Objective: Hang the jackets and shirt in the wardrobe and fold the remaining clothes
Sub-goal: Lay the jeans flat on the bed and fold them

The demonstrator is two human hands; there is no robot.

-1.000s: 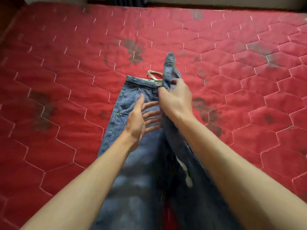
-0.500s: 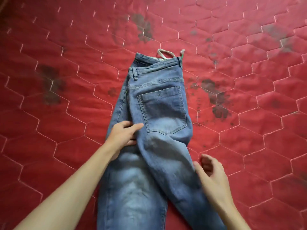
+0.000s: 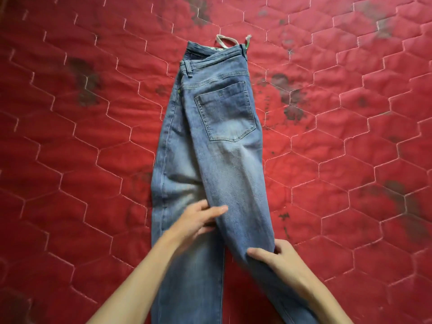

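Observation:
A pair of blue jeans [image 3: 217, 146] lies lengthwise on the red quilted mattress [image 3: 81, 146]. It is folded in half, with a back pocket facing up and the waistband at the far end. The upper leg slants to the right, off the lower leg. My left hand [image 3: 198, 220] holds the upper leg's left edge, thumb on top and fingers tucked under the denim. My right hand [image 3: 280, 256] pinches the same leg's right edge, with the thumb on the cloth and the fingers curled round the side. The leg ends run out of view below.
A white loop [image 3: 225, 40] and a green tag [image 3: 248, 42] stick out past the waistband. The mattress has dark stains in several spots [image 3: 289, 94]. Bare mattress stretches to both sides of the jeans.
The upper half was folded over, so the pocket faces up. Both hands slid down the legs toward me. My right hand let go of the waistband and took hold of the upper leg's right edge.

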